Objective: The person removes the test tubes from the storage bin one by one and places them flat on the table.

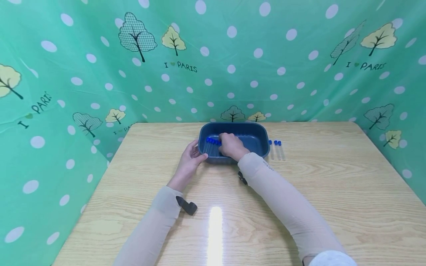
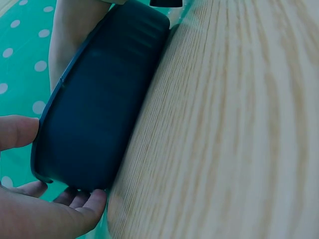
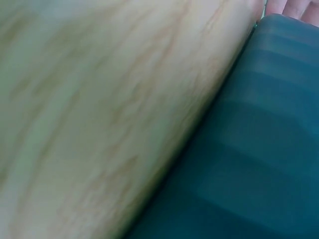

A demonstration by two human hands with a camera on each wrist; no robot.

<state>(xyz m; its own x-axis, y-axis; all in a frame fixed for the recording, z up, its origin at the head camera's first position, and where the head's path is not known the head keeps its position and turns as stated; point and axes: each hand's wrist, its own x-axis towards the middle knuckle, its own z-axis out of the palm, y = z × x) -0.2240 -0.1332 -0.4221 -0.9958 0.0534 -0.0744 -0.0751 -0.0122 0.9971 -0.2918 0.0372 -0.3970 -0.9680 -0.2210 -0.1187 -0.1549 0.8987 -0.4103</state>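
A dark blue plastic basin stands near the far edge of the wooden table. My left hand holds its left end; in the left wrist view the thumb lies at the rim and the fingers bend against the outer wall. Several clear test tubes with blue caps lie side by side in the left part of the basin. My right hand reaches inside over the front wall and pinches the test tube at the right end of this row by its cap. The right fingertips are partly hidden.
Three more blue-capped test tubes lie on the wooden table, just right of the basin. Behind the table hangs a green dotted cloth. Wrist cameras are strapped on over the sleeves.
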